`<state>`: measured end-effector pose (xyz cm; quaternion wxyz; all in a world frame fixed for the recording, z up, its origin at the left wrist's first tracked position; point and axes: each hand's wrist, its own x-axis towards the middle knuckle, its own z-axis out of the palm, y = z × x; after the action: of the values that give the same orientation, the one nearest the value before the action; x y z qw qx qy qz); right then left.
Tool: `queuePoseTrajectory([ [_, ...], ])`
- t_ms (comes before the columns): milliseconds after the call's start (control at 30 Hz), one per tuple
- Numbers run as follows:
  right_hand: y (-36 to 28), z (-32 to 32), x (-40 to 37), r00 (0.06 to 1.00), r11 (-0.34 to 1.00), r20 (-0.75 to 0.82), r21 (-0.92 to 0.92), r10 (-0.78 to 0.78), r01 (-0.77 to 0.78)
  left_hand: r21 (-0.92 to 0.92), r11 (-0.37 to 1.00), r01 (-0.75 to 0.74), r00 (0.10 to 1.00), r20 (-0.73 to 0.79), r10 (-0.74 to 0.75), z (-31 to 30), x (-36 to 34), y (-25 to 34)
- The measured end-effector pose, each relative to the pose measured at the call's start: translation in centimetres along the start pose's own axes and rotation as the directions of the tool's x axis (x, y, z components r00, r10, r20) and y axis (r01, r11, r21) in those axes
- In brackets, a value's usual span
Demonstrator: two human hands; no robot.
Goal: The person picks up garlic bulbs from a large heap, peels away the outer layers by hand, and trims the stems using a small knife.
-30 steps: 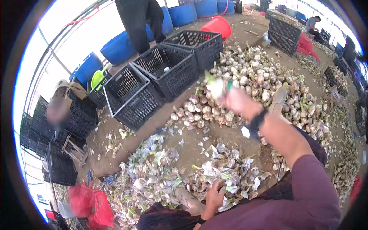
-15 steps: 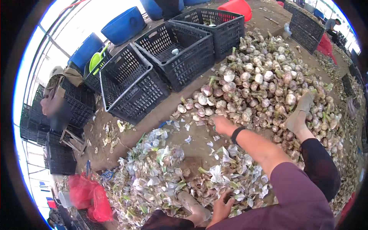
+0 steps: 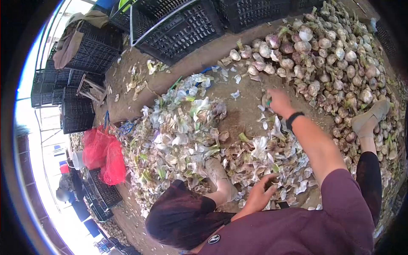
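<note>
My right hand (image 3: 280, 103), with a black band on its wrist, reaches over bare ground near the edge of a heap of garlic bulbs (image 3: 325, 55). Its fingers are closed, and a small teal bit shows at them; what they hold cannot be made out. Lower down, my left hand (image 3: 259, 195) hovers over loose garlic skins (image 3: 259, 148), thumb and fingers apart, with nothing seen in it. A wide pile of peeled skins (image 3: 178, 127) spreads to the left, around my left foot (image 3: 219, 176). My right foot (image 3: 372, 117) rests against the garlic heap.
Black plastic crates (image 3: 178, 34) line the far side. More crates (image 3: 95, 51) are stacked at the left, beside a small wooden stool (image 3: 91, 89). Red net bags (image 3: 104, 155) lie left of the skins, near a white bucket (image 3: 77, 160).
The view has tilted down and to the left, so the crates and heap sit higher. My right hand has drawn back from the garlic heap. My left hand has lifted slightly, fingers apart.
</note>
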<state>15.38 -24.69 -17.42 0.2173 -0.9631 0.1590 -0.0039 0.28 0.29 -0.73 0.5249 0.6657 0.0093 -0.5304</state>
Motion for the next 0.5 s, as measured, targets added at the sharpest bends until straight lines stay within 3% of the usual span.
queuePoseTrajectory([
  [33,-0.8,-1.0,-1.6,0.992,0.997,0.126,0.07,0.004,-0.012,0.029,0.998,-0.052,0.997,-0.054,0.054,0.0,-0.1,0.0],
  [100,0.0,2.1,-5.4,0.978,0.841,0.151,0.502,0.145,-0.203,0.098,0.983,-0.155,0.973,-0.157,0.169,-0.2,-0.2,-0.4],
  [167,-0.8,0.0,-9.2,0.903,0.727,0.43,0.621,-0.004,-0.293,0.195,0.956,-0.218,0.936,-0.237,0.261,-0.7,-0.1,-1.6],
  [233,-5.3,-7.1,-13.4,0.8,0.572,0.598,0.675,-0.053,-0.466,0.246,0.93,-0.272,0.865,-0.361,0.348,-0.6,0.5,-3.7],
  [300,-7.2,-10.3,-16.8,0.856,0.613,0.459,0.754,-0.237,-0.234,0.046,0.938,-0.343,0.899,-0.272,0.342,-0.9,0.1,-2.7],
  [367,-8.7,-13.5,-19.6,0.855,0.586,0.503,0.733,-0.124,-0.346,-0.251,0.915,-0.315,0.947,-0.141,0.288,-0.7,-0.5,-1.6],
  [433,-9.1,-14.9,-21.7,0.823,0.456,0.569,0.73,0.008,-0.509,-0.267,0.898,-0.35,0.936,-0.133,0.326,-0.1,-1.4,-0.7],
  [467,-8.8,-13.8,-23.2,0.889,0.471,0.454,0.773,0.058,-0.425,-0.253,0.878,-0.406,0.913,-0.145,0.38,0.5,-1.8,-0.5],
  [500,-9.4,-14.4,-24.1,0.862,0.352,0.494,0.792,0.113,-0.499,-0.241,0.856,-0.457,0.889,-0.156,0.431,0.9,-2.3,-0.3],
])
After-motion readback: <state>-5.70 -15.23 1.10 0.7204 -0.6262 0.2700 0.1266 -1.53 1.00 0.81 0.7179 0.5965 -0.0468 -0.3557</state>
